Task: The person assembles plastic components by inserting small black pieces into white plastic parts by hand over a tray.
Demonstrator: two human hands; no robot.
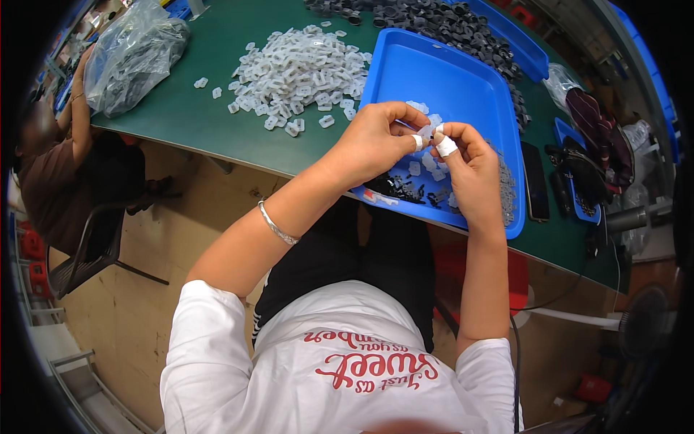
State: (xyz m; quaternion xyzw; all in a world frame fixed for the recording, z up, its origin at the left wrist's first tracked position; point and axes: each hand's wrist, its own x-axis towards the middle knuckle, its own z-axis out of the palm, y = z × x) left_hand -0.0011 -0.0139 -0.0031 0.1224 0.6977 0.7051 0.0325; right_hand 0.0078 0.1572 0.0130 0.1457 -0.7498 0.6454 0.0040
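White shirt cloth fills the nearest view, with my two forearms rising from it toward the surface (188,116). A thin metal bangle (278,226) sits on my left wrist.

My left hand (376,141) and right hand (470,170) meet above the near half of the blue tray (405,72). Both grips are closed, fingertips pinched together on one small white clip (428,131) held between them. White tape wraps my left thumb tip and my right forefinger tip. Whether the clip is one piece or two joined pieces cannot be told.

Below the hands, small black parts (405,189) lie in the tray's near corner, with a few loose white parts just beside them. A row of clear parts runs along the tray's right wall.

Right of the tray, a dark phone (535,181) lies flat on the green surface, and a dark bag (596,137) sits further right.

Beyond the tray's left edge, a white pile (300,69) of similar clips spreads over the surface. At the far edge, a black heap (434,22) of ring-shaped parts lies partly on a second blue tray (517,43).

At far left, a clear plastic sack (134,54) rests on the surface, beside a seated co-worker's arm (76,116).
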